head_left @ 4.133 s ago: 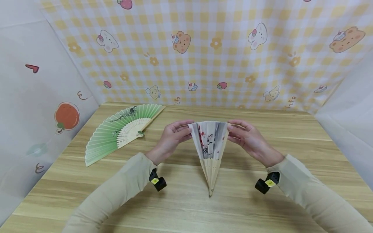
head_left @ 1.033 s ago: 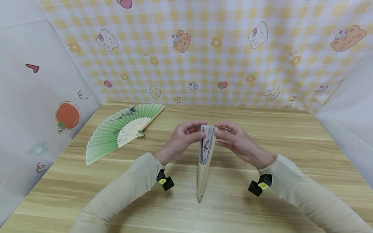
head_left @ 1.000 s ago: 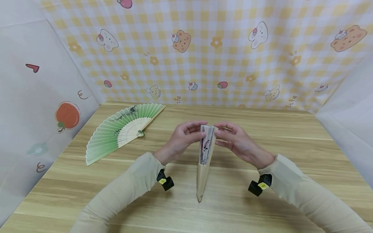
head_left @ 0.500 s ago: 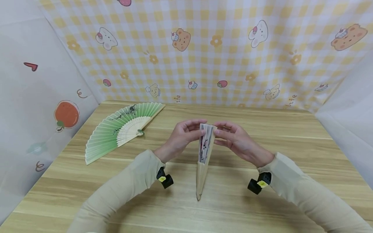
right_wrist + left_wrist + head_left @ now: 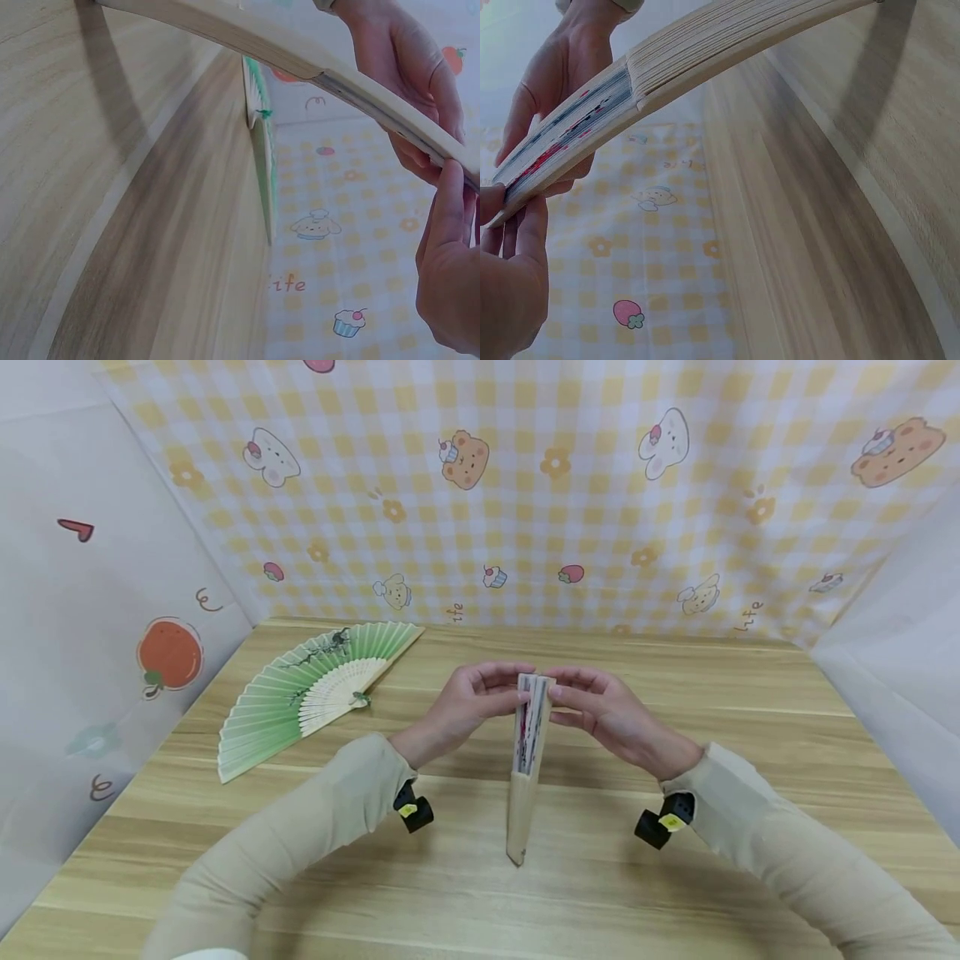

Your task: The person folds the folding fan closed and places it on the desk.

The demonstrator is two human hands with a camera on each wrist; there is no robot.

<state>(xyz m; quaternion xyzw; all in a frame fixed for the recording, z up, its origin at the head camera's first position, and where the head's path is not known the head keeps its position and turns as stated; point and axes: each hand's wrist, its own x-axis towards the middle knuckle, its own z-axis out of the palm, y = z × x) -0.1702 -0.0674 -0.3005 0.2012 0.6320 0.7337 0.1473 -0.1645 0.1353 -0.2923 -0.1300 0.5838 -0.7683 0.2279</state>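
Observation:
Between my hands a white folding fan [image 5: 528,735] with red and black painting stands nearly folded, its pale wooden ribs pointing down toward me. My left hand [image 5: 468,702] pinches its upper left edge between thumb and fingers. On the opposite edge my right hand [image 5: 611,714] pinches the top in the same way. The left wrist view shows the fan's stacked ribs [image 5: 705,49] and folded cloth edge-on, with the left thumb and fingers at the cloth end. In the right wrist view the outer rib [image 5: 247,34] runs up to the right fingers.
A green folding fan [image 5: 300,689] lies spread on the wooden table [image 5: 675,893] at the far left. Behind the table hangs a yellow checked cloth [image 5: 517,527]. White sheets [image 5: 90,610] stand at the sides.
The white fan was partly spread four seconds ago and is now almost folded, as my hands came together. Over the last second it narrowed slightly more. The green fan has stayed put.

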